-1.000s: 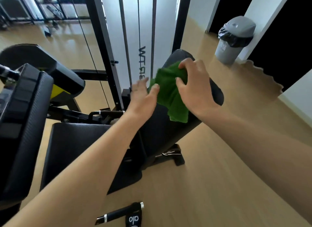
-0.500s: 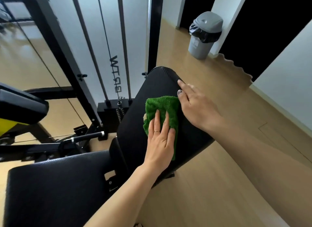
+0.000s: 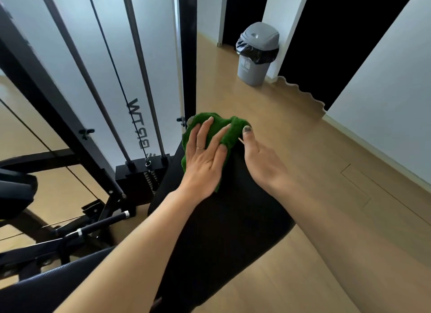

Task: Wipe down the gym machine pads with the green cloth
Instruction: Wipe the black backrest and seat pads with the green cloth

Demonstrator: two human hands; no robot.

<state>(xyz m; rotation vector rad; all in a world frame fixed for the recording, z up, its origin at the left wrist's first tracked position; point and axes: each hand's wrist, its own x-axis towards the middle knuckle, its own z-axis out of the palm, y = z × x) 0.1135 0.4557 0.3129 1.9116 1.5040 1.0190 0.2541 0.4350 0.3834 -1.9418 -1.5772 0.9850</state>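
Right now the left hand (image 3: 205, 154) lies flat and spread on the green cloth (image 3: 214, 131), fingers splayed, pressing it against the top end of the black back pad (image 3: 224, 219). It is pressing with the palm, not gripping. The right hand (image 3: 261, 158) rests open on the pad just at three o'clock of the cloth, its thumb touching the cloth's bunched edge; it closes on nothing, and seems only to steady the pad.

The cloth sits crumpled at the pad's far tip, at twelve o'clock from where the person stands, with part of it hanging over the left edge. The seat pad (image 3: 51, 287) lies low at seven o'clock, and the weight stack (image 3: 142, 172) with its cable and guide rods stands at ten o'clock. A grey bin (image 3: 255, 56) stands well apart on the floor at one o'clock.

I'd say the risk is the cloth itself. Bunched as it is, only a small patch seems to meet the pad, so a stroke could leave streaks unwiped. With only a flat palm holding it, a push toward the edge could send it sliding off to the floor, or the fingers could run on toward the rods beyond.
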